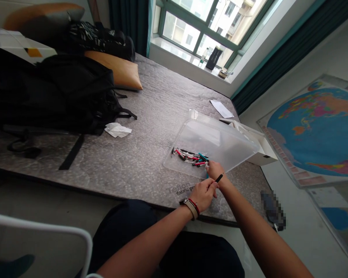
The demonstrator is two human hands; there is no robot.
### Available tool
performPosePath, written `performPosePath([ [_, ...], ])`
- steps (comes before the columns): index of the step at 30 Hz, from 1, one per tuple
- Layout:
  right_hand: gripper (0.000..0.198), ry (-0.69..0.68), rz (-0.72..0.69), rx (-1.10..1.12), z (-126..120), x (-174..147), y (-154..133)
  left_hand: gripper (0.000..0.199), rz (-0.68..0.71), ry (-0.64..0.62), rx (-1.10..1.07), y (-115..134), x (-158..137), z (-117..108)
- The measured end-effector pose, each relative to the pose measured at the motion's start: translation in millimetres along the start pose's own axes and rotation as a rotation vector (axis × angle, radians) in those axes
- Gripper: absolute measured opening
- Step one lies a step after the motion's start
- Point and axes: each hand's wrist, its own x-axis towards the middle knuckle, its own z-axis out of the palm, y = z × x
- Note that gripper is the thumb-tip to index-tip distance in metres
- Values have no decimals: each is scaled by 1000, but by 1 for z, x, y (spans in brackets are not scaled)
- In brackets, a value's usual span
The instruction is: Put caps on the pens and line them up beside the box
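My left hand (203,194), with a watch and a red band at the wrist, is closed around a black pen (219,178) that points up and to the right. Just beyond it, my right hand (215,170) reaches over the near edge of a translucent plastic tray (188,129). Its fingers are bent at the right end of a loose heap of pens (188,156), in black, red, white and teal. What those fingertips hold is too small to make out. My left hand partly overlaps the right wrist in this view.
The tray lies on a grey quilted mattress (150,127) beside an open white box (263,148). A crumpled tissue (118,130) and black backpack (72,92) are to the left. White paper (222,109) lies behind. A white chair frame (46,227) stands at lower left.
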Motion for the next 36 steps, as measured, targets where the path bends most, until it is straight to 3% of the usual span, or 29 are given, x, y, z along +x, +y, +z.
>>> performPosePath([
  [12, 30, -82, -3, -61, 7, 15, -14, 41, -22, 41, -39, -2, 2, 0],
  [23, 31, -57, -84, -93, 6, 13, -11, 39, -21, 15, -1, -6, 2, 1],
  [36, 27, -4, -83, -72, -3, 15, -12, 38, -53, 1, 16, -3, 3, -2],
])
